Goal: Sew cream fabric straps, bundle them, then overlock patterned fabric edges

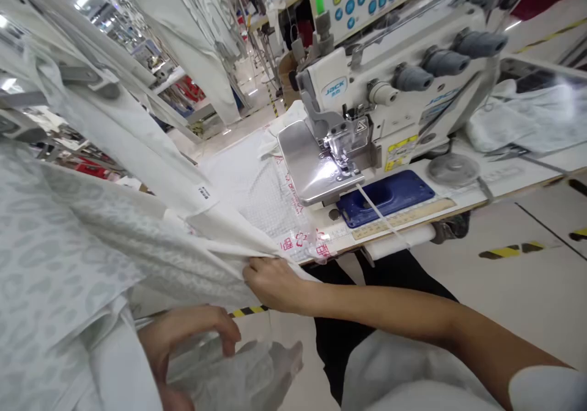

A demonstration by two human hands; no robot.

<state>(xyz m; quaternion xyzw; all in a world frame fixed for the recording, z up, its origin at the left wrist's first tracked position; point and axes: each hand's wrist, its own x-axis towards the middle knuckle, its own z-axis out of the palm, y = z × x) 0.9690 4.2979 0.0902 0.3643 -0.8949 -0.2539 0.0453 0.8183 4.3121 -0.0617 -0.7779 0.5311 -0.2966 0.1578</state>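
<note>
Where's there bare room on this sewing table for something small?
The narrow tabletop strip right of the round disc, in front of the bunched fabric, looks bare. It's crowded at the sewing machine, with the blue tray and ruler before it, and at left, where the right hand grips cloth.

White cloth (195, 258) with a pale grey mottled print hangs in loose folds, pinched together just beside the worktop's (509, 181) near left corner.
</note>
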